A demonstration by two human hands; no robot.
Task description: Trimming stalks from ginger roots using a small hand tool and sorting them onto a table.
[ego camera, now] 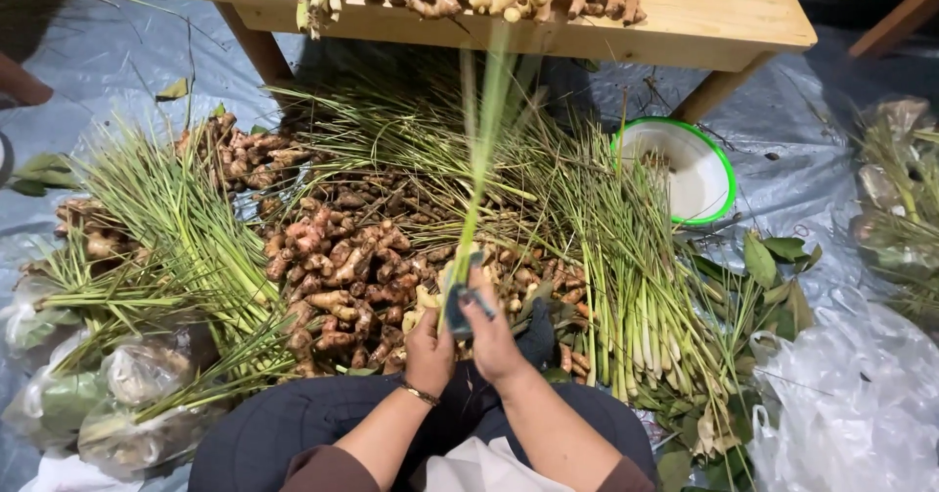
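A lemongrass bundle point(476, 189) is gripped upright by both the left hand point(428, 348) and right hand point(492, 334); roots point(342, 267) are heaped just beyond.

even, soft light; raised stalks motion-blurred, corners dim.

Both forearms come up from six o'clock and converge toward twelve, meeting near the centre of the view. The left hand point(428, 350) is curled into a loose fist, knuckles facing up, with a thin bracelet at the wrist. The right hand point(492, 335) sits just beside it at about two o'clock, touching it, fingers point(476, 282) closed and pointing toward twelve, thumb side turned inward. Both wrists are nearly straight. Brown sleeves cover the upper arms, and the knees spread to either side below.
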